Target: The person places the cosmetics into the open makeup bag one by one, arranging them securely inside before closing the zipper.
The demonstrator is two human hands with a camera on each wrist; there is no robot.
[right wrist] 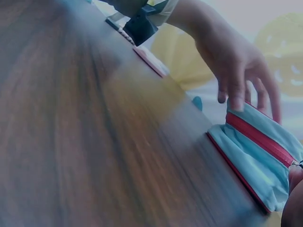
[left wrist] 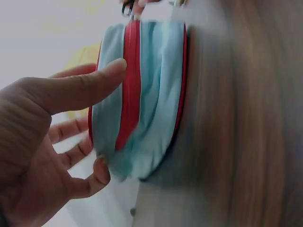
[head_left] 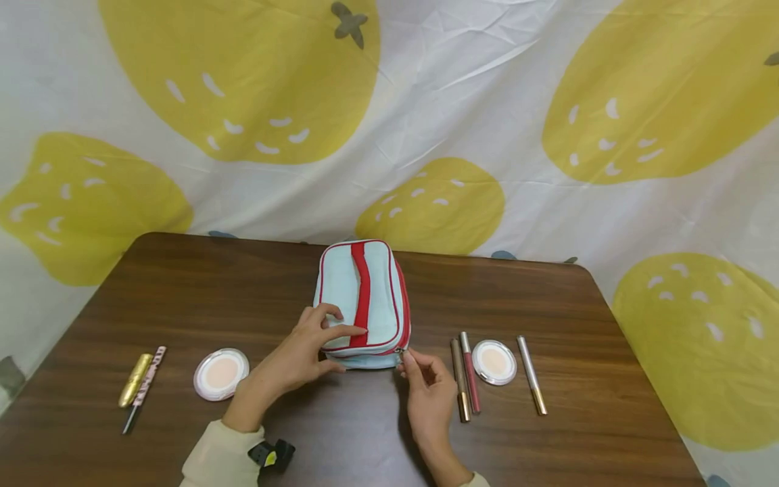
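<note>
Right now, the light-blue cosmetic bag [head_left: 341,284] is sitting near the far edge of the tabletop [head_left: 243,297], its red carry strap [head_left: 363,291] facing up. The right hand [head_left: 431,389] is pinching the zipper pull [head_left: 399,351] at the near right corner, while the left hand [head_left: 307,341] is resting spread, relaxed fingers on the near end, apparently steadying rather than gripping. And that contact is looking light! A hard tug could be dragging the whole bag along, with so little pressure holding it. Beside the red zipper [left wrist: 132,94], soft fabric is sagging in folds, so the slider could be snagging on it. The right hand is also hovering just beside the brown tube [head_left: 460,379]; a careless outward swing could be knocking it into the lip gloss [head_left: 470,372].
</note>
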